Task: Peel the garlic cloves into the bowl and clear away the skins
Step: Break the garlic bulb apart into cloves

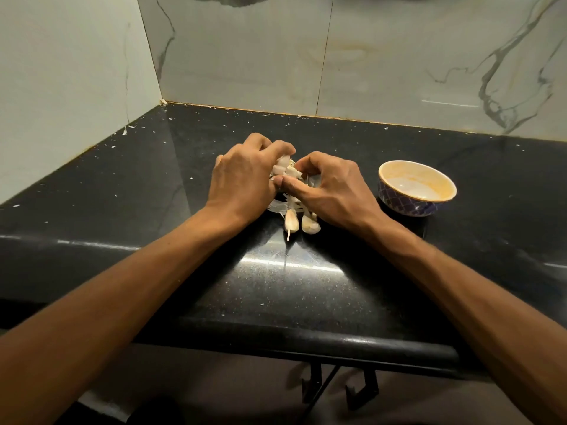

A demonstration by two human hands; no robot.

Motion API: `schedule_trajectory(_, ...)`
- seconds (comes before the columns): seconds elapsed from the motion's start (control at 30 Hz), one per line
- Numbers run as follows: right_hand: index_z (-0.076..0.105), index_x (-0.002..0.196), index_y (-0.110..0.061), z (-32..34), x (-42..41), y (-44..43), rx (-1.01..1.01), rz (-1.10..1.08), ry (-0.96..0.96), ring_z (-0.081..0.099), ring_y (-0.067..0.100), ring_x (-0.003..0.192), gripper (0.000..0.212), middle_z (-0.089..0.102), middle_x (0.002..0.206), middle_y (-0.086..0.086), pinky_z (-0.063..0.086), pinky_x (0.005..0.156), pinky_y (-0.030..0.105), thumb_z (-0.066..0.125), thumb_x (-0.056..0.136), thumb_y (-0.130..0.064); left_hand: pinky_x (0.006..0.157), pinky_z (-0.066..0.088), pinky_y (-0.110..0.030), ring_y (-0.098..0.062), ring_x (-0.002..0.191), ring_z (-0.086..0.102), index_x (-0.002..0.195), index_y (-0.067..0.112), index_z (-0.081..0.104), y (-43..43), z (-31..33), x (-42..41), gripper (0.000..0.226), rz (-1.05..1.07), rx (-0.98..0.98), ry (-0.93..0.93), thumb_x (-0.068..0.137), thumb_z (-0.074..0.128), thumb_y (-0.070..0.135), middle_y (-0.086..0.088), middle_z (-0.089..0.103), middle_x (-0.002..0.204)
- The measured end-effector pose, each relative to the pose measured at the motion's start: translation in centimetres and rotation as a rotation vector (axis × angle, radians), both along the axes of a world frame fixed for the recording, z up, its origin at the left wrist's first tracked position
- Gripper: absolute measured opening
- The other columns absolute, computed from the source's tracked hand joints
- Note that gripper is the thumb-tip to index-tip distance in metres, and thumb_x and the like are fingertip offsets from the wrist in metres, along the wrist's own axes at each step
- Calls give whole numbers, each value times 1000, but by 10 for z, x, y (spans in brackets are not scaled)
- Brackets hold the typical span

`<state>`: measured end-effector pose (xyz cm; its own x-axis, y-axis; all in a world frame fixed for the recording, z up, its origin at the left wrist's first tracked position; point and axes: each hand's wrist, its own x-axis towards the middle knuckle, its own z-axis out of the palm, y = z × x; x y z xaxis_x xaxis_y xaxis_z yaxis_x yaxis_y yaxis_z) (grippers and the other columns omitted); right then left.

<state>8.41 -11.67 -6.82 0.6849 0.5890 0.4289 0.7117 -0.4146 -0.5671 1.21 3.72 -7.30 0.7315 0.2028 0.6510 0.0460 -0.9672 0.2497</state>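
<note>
Currently my left hand [242,176] and right hand [331,188] both grip the garlic bulb [287,170] left of the empty bowl [417,187]; risk: loose cloves [302,222] near me scatter if jolted.

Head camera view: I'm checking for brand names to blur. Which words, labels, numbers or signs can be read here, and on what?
None: no readable text shows anywhere.
The bowl bears only a blue grid pattern, no letters.
The marble-look wall tiles, the black countertop and the garlic cloves carry no label or number.
</note>
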Motion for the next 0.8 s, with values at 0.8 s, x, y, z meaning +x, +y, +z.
schedule_trajectory(0.8, 77, 91, -13, 8, 8, -6, 28, 62, 68, 69, 17, 68, 26, 72, 74, 5, 52, 57, 30, 59, 102, -27, 74, 50, -42, -17, 78, 51, 118, 32, 65, 10, -5, 2, 32, -145, -74, -10, 88, 74, 37, 1, 63, 88)
